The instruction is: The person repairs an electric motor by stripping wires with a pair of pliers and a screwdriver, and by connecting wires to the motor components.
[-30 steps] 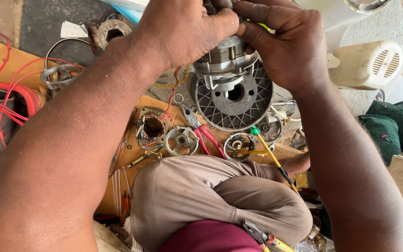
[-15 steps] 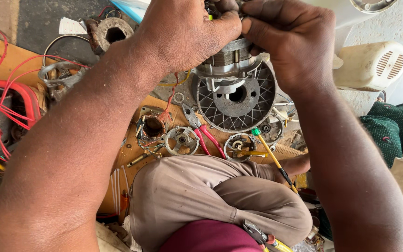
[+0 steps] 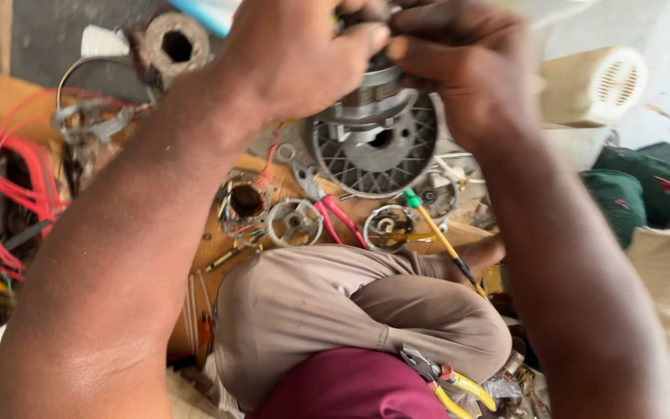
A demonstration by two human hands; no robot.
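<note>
Both forearms fill most of the view, rising from the lower corners and meeting at the top. The left hand (image 3: 296, 54) is curled over the top of a metal motor part (image 3: 374, 93), thumb and fingers pressed onto its upper end; the right hand (image 3: 459, 70) closes in from the other side, its fingertips pinching the same spot. What the fingertips pinch cannot be told, since the knuckles and the blur hide it.

Directly beneath both hands sits the grey ribbed housing (image 3: 378, 147), a round spoked casting on which the motor part appears to stand. The grip is high and the support low, so in all likelihood a hard twist or pull from either hand could tip the part off the housing and send it down onto the wooden board (image 3: 211, 248).

Below the hands, the person's folded knee in tan cloth (image 3: 350, 310) lies close to the work. A dropped part would probably land there or roll off it.

To the left of the left wrist, red wires (image 3: 17, 178) loop loosely; a sweeping elbow might snag them.

Between the hands and the knee lie small round bearing caps (image 3: 295, 222), red-handled pliers (image 3: 333, 221) and a yellow screwdriver with a green tip (image 3: 436, 233). A falling part would likely scatter these, and small pieces could be lost in the clutter.
</note>
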